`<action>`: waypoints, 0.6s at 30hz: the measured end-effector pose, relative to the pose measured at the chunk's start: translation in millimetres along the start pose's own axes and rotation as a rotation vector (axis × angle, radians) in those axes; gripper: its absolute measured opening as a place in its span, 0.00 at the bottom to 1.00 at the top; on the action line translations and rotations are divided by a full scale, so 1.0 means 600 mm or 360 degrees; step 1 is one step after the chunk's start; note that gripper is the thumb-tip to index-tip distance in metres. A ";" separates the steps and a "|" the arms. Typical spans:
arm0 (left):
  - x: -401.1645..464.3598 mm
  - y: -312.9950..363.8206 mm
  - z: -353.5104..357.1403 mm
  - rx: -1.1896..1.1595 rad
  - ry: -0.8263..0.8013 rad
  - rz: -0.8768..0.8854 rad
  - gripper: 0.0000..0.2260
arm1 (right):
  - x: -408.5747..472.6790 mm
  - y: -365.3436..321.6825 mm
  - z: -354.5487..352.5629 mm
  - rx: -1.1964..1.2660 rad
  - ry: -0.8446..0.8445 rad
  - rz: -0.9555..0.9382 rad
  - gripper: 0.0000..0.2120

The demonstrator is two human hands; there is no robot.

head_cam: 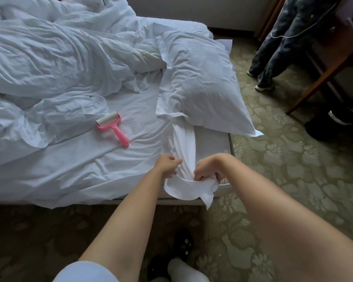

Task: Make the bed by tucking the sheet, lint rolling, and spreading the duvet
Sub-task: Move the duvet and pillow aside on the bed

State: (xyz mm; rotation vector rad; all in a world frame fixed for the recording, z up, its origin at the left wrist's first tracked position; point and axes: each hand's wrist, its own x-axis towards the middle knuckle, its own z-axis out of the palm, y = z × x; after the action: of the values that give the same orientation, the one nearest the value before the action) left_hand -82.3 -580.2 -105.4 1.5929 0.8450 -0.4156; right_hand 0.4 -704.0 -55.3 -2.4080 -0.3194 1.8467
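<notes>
Both hands, the left hand (167, 165) and right hand (207, 169), pinch the bunched sheet (184, 143) corner at the mattress (212, 139) edge; soft, light, likely slippery, so best gripped gathered near the hem

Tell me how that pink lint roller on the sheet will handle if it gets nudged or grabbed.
The lint roller looks like light, rigid plastic, so it should lift easily by its handle. Its cylindrical head may roll if pushed. The paper probably clings to the sheet.

Your single head camera looks forward and steeply down, close over the bed (73, 174) corner and carpet (283, 180).
</notes>
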 end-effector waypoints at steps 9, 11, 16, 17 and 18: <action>0.005 0.017 0.048 -0.0292 0.0223 -0.0004 0.15 | 0.020 0.062 0.008 0.0189 -0.0129 -0.0132 0.14; 0.004 0.031 0.056 -0.0285 0.0273 -0.0019 0.14 | 0.025 0.078 -0.001 0.0205 -0.0100 -0.0117 0.10; 0.008 0.072 0.096 -0.0339 0.0236 -0.0039 0.13 | 0.046 0.113 -0.057 0.0213 0.0071 -0.0200 0.23; 0.012 0.082 0.104 -0.0333 0.0234 -0.0032 0.14 | 0.049 0.118 -0.072 0.0237 0.0068 -0.0206 0.26; 0.015 0.089 0.111 -0.0323 0.0230 -0.0029 0.14 | 0.050 0.125 -0.085 0.0270 0.0050 -0.0222 0.27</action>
State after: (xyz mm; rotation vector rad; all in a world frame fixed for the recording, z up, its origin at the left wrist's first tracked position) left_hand -25.1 -642.1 -88.4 1.4403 0.9805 -0.2213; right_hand 65.2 -767.6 -84.9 -2.2396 -0.3058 1.7024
